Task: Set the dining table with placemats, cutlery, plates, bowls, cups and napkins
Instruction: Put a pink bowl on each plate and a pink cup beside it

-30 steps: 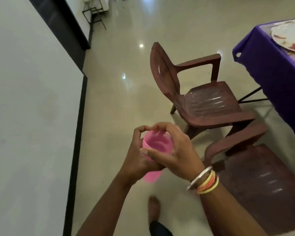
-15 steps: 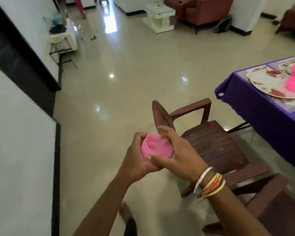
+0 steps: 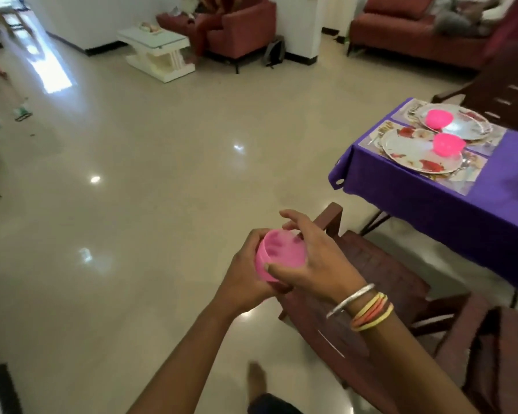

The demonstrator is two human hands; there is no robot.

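**Pink cup held short of the counter, a chair between**

The pink cup (image 3: 281,258) is off the counter (image 3: 449,210), out to its left over the floor and held upright, mouth up. The left grip (image 3: 245,282) is wrapped round the cup's wall from the side away from the counter. The right grip (image 3: 314,264) closes on its rim from the counter side, thumb on the near edge and fingers curved over the far edge. Bangles (image 3: 368,309) ring the right wrist.

A brown chair (image 3: 380,282) stands between the cup and the counter, right under the right wrist. A second brown chair (image 3: 491,348) is just beside it, along the counter's near side.

On the counter's purple cloth, at its left corner, lie two placemats (image 3: 467,177). Each carries a flowered plate (image 3: 410,150), and on each plate sits a pink bowl (image 3: 447,144).

Well beyond the counter's left corner, across the shiny floor, are a white low table (image 3: 159,52) and a red armchair (image 3: 240,31). A red sofa (image 3: 416,31) stands behind the counter.
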